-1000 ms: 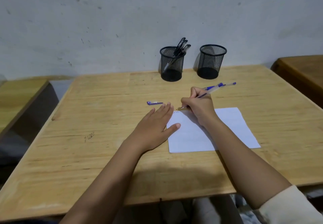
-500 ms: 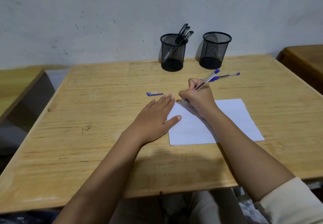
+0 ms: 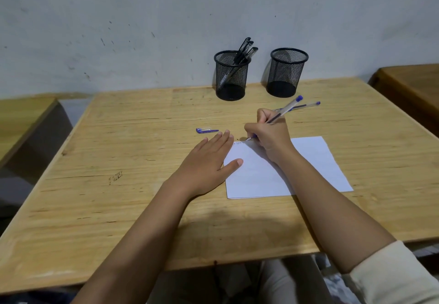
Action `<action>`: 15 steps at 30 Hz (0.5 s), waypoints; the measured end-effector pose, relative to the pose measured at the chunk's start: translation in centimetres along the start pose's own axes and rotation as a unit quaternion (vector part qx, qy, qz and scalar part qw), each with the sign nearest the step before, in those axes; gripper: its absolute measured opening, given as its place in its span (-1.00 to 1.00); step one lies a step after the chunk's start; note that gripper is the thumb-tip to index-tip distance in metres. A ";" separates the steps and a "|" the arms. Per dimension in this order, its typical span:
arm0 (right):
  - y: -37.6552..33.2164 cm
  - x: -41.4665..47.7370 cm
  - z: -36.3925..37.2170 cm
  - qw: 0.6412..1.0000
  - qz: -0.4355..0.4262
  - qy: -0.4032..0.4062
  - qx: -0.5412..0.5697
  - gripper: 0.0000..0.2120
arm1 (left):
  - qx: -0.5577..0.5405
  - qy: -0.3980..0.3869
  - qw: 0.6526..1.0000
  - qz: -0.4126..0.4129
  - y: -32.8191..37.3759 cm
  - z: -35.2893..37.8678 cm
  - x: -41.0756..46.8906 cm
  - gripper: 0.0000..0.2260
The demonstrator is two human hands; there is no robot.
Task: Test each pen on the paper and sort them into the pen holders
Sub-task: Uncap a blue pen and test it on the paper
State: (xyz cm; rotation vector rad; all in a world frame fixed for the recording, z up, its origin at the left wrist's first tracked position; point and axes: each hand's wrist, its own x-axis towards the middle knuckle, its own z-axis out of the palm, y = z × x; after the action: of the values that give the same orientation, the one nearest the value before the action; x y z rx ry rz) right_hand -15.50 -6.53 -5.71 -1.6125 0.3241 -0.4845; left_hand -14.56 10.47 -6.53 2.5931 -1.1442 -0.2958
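Observation:
My right hand grips a clear pen with a blue end, its tip on the top left corner of the white paper, where small scribbles show. My left hand lies flat, fingers straight, pressing the paper's left edge. A blue pen cap lies on the table just beyond my left fingers. Another blue-capped pen lies on the table behind my right hand. Two black mesh pen holders stand at the back: the left holder has black pens in it, the right holder looks empty.
The wooden table stands against a grey wall. A second wooden table is at the right and another wooden surface at the left. My knees show under the near edge.
The pen in my right hand has tilted more upright and its tip has shifted slightly along the paper's top edge. My left hand stays in place; the view dipped a little.

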 end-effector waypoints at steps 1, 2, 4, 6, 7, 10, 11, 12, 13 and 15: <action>0.1 0.0 -0.1 1.000 -0.002 0.012 -0.005 -0.61 | -0.001 0.000 1.000 0.000 0.0 0.0 0.0 -0.43; 0.1 0.0 -0.1 1.000 -0.006 0.015 -0.014 -0.62 | -0.001 -0.001 1.000 0.000 0.0 0.0 0.0 -0.43; 0.2 -0.1 -0.1 0.999 -0.010 0.005 -0.030 -0.61 | -0.002 0.000 1.000 -0.001 -0.1 0.1 0.0 -0.43; 0.1 -0.1 -0.2 0.999 -0.006 -0.010 -0.034 -0.60 | 0.000 0.002 1.000 -0.001 -0.1 0.1 0.1 -0.43; 0.1 0.0 -0.2 0.999 -0.004 -0.016 -0.032 -0.60 | 0.001 0.002 1.000 -0.001 -0.1 0.1 0.1 -0.43; 0.1 0.0 -0.1 0.999 -0.004 -0.025 -0.035 -0.61 | 0.002 0.001 1.000 -0.001 -0.1 0.2 0.1 -0.42; 0.2 0.0 0.0 0.999 -0.003 -0.025 -0.035 -0.61 | 0.002 0.001 1.000 -0.001 -0.1 0.2 0.2 -0.42; 0.2 0.0 0.0 0.999 -0.002 -0.026 -0.036 -0.61 | 0.001 0.000 1.000 -0.001 -0.1 0.2 0.1 -0.42; 0.2 0.0 0.0 0.999 -0.002 -0.027 -0.039 -0.61 | 0.001 0.001 1.000 -0.001 -0.1 0.2 0.1 -0.43; 0.0 0.0 0.0 0.998 -0.004 -0.031 -0.051 -0.63 | 0.003 0.001 1.000 -0.001 -0.1 0.2 0.2 -0.43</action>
State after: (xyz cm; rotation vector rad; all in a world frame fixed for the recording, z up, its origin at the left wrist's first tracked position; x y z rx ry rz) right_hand -15.49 -6.53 -5.74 -1.7257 0.2993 -0.4291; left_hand -14.40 10.40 -6.73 2.5991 -1.1424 -0.2915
